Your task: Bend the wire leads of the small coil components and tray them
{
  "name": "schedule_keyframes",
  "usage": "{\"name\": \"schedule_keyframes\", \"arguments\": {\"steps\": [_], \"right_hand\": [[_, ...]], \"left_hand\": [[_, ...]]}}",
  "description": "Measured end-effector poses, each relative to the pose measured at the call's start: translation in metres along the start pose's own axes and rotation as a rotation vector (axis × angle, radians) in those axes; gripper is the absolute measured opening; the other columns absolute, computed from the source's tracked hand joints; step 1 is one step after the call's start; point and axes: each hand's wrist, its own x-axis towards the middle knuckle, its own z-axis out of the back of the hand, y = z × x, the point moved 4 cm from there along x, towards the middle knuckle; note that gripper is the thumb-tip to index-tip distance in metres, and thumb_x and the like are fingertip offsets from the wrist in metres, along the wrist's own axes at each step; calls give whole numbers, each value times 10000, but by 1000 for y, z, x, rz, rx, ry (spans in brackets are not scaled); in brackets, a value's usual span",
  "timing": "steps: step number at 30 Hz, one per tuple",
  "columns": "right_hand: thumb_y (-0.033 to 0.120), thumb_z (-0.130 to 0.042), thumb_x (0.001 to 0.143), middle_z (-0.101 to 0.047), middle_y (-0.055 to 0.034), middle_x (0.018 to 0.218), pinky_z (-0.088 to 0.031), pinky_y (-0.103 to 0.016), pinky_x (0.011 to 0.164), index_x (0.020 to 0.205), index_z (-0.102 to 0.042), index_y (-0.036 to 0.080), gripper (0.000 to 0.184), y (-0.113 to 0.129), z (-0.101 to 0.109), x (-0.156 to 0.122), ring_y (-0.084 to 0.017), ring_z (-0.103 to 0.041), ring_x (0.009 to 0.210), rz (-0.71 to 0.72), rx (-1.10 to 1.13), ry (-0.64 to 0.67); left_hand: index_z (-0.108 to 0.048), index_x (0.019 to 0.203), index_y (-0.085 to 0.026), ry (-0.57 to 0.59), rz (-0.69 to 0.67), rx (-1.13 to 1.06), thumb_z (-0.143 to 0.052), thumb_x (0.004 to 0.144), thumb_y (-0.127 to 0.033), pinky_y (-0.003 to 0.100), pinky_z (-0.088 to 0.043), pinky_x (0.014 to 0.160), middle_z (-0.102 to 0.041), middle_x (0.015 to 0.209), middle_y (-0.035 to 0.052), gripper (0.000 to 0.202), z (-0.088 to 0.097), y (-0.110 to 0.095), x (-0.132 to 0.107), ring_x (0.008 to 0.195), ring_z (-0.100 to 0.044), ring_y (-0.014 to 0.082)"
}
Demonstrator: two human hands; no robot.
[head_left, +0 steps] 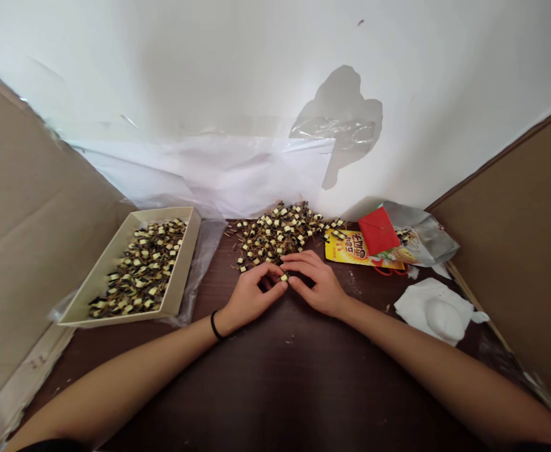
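Note:
In the head view, one small coil with a pale yellow band and dark body sits between my two hands' fingertips, just in front of a heap of like coils. My left hand, a black band round its wrist, pinches the piece between thumb and forefinger. From the other side, my right hand closes its thumb and fingers on it, perhaps at a thin wire too small to make out. The heap of coils, with fine copper-coloured wires sticking out, lies right behind the fingers.
At left, a cream box full of similar coils stands on clear plastic sheeting. On the right are a yellow snack packet, a red packet, a silver bag, red-handled scissors and white tissue. Cardboard walls flank the table.

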Motion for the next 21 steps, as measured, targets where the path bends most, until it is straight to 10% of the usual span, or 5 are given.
{"name": "schedule_keyframes", "arguments": {"steps": [21], "right_hand": [[209, -560, 840, -680, -76, 989, -474, -421, 867, 962, -639, 206, 146, 2, 1, 1, -207, -598, 947, 3, 30, -37]], "left_hand": [[-568, 876, -166, 16, -22, -92, -589, 803, -291, 229, -445, 622, -598, 796, 8, 146, 2, 1, -1, 674, -547, 116]]}}
